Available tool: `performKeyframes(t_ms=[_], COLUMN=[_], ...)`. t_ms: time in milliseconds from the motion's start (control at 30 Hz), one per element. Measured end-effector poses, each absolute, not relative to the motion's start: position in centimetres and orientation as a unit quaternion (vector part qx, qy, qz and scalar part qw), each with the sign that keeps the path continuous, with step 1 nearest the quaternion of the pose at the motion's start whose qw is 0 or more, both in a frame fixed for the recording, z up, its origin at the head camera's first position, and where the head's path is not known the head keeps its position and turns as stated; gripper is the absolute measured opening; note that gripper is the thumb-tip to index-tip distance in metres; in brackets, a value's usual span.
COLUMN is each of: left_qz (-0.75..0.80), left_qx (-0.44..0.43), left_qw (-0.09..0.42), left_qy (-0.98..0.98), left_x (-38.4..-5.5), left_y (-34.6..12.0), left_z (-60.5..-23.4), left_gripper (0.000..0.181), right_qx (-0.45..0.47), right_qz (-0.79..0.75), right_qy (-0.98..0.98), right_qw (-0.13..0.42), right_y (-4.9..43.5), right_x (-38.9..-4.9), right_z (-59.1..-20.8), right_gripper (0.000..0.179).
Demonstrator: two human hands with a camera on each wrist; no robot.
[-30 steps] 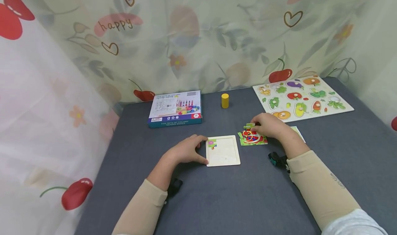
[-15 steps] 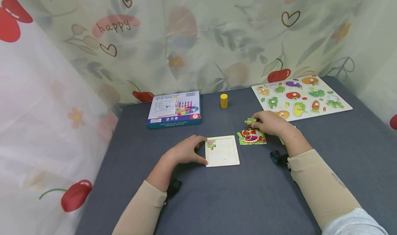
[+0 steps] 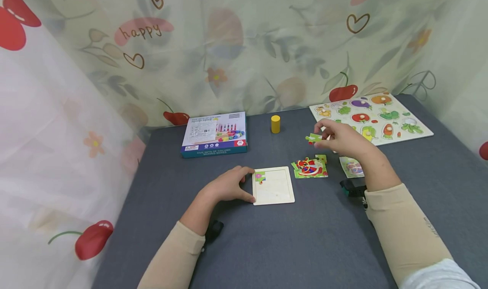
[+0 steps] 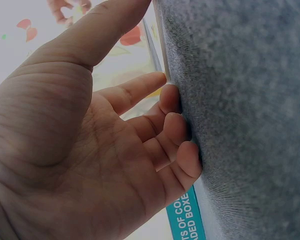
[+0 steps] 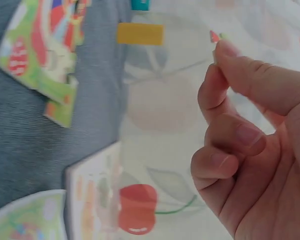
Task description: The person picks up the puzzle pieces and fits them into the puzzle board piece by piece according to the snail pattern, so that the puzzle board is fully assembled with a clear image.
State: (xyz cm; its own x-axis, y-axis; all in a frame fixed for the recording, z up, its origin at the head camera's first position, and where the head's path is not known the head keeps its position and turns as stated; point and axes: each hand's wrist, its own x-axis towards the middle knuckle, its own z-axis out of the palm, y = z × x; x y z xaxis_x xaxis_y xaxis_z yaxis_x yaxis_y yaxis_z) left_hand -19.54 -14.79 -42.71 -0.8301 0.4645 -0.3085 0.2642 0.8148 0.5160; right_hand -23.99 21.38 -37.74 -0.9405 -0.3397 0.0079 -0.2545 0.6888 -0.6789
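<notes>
A shallow square wooden puzzle tray [image 3: 274, 191] lies on the table with one jigsaw piece [image 3: 260, 177] in its upper left corner. My left hand [image 3: 228, 184] touches the tray's left edge, forefinger at the far corner and thumb at the near one. In the left wrist view, the other fingers [image 4: 176, 129] bend loosely down at the grey cloth. My right hand [image 3: 345, 141] pinches a green and red jigsaw piece [image 3: 312, 138] between thumb and forefinger, raised above the table. Below it lies a pile of colourful jigsaw pieces [image 3: 310, 169], right of the tray.
A white vegetable puzzle board [image 3: 375, 121] fills the back right. Partly behind my right wrist lies a printed card [image 3: 350, 168]. A yellow cylinder [image 3: 275, 124] stands at the back, and a flat toy box [image 3: 214, 135] lies to its left. A patterned curtain [image 3: 259, 47] borders the table.
My right hand has lifted one jigsaw piece off the pile and moved it up and slightly right, uncovering the pile and part of the printed card. My left hand stays at the tray.
</notes>
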Motion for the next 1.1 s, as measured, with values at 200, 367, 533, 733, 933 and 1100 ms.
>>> performKeyframes(t_ms=[200, 367, 533, 733, 933, 1100], left_qz=[0.231, 0.230, 0.229, 0.227, 0.227, 0.226], left_qx=[0.196, 0.196, 0.192, 0.192, 0.193, 0.193], left_qw=[0.215, 0.215, 0.217, 0.217, 0.216, 0.216], left_qy=[0.928, 0.929, 0.929, 0.930, 0.930, 0.930], left_x=[-19.6, -19.5, -19.6, -19.5, -19.5, -19.5], left_y=[-14.8, -14.8, -14.8, -14.8, -14.7, -14.8], left_z=[-42.7, -42.7, -42.7, -42.7, -42.6, -42.6], left_gripper=[0.085, 0.086, 0.086, 0.086, 0.086, 0.086], right_qx=[-0.192, -0.189, -0.189, -0.201, -0.238, -0.245], right_qz=[-0.382, -0.404, -0.427, -0.448, -0.459, -0.475], right_qy=[0.904, 0.895, 0.884, 0.870, 0.854, 0.843], right_qw=[0.024, 0.019, -0.001, -0.035, -0.060, -0.054], right_y=[21.8, 21.6, 21.0, 20.2, 19.2, 18.2], right_x=[-22.9, -22.2, -21.4, -20.2, -19.3, -19.0], right_z=[-35.9, -34.8, -34.0, -33.3, -32.6, -32.4], right_gripper=[0.027, 0.024, 0.022, 0.024, 0.026, 0.029])
